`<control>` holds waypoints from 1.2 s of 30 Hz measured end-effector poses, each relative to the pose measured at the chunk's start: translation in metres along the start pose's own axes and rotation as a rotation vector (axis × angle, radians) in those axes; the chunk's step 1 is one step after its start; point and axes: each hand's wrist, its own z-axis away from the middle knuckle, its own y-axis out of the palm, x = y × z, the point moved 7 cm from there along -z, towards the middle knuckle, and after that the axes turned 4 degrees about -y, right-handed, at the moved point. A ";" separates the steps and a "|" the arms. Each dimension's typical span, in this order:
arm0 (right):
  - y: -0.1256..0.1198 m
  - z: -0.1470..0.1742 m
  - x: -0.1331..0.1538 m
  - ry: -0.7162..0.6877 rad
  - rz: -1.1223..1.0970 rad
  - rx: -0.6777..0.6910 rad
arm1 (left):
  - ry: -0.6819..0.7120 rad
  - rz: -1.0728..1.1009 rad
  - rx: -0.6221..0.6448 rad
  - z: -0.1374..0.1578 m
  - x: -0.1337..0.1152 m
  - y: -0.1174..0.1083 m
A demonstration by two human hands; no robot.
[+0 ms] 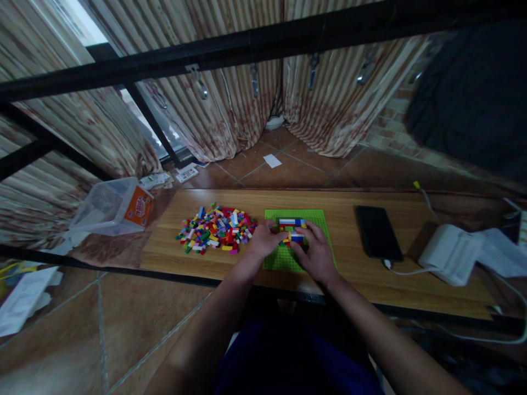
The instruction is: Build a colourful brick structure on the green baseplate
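A small build of toy bricks (pixel 292 223), with white, blue, red and yellow pieces, stands on a green studded baseplate (pixel 296 265). My left hand (pixel 267 239) grips the build from its left side, thumb pointing inward. From the right, my right hand (pixel 318 251) curls its fingers and thumb around the build's other side. Both sets of fingertips meet close to the front row of bricks and hide part of it. Left of the baseplate lies a spread pile of loose toy bricks in many colours (pixel 218 229), close to my left hand.
The wooden board (pixel 341 285) carries a black phone (pixel 379 233), cabled to a white device (pixel 450 254) at the right. A clear plastic box (pixel 102 208) with an orange label sits at the left end. Behind the board run a dark metal rail (pixel 230 52) and striped curtains (pixel 222 120).
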 end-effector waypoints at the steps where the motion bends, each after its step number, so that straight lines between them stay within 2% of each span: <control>1: 0.000 0.000 0.000 -0.001 -0.002 -0.003 | 0.011 0.003 0.015 0.001 0.000 0.000; 4: -0.001 0.000 0.001 -0.004 -0.004 -0.012 | 0.024 -0.026 0.029 0.004 -0.003 0.000; 10: 0.000 0.000 0.001 -0.011 0.001 -0.011 | -0.052 -0.068 0.072 0.002 -0.010 -0.001; 14: 0.002 0.001 -0.001 -0.003 0.013 0.001 | -0.037 -0.155 0.115 -0.001 -0.015 0.001; 19: 0.003 0.003 -0.002 -0.005 0.009 0.000 | -0.052 -0.258 0.079 -0.002 -0.015 0.000; 23: 0.003 0.003 -0.002 -0.004 0.015 0.000 | -0.049 -0.204 0.078 -0.002 -0.015 -0.001; 29: 0.001 0.001 0.001 -0.004 0.014 0.002 | -0.054 -0.086 0.183 -0.003 -0.012 -0.002; 32: 0.000 0.001 0.002 -0.003 0.026 0.006 | -0.040 -0.052 0.177 -0.004 -0.012 -0.004; 36: 0.000 0.000 0.003 -0.002 0.026 0.014 | 0.003 -0.110 0.144 -0.006 -0.014 -0.004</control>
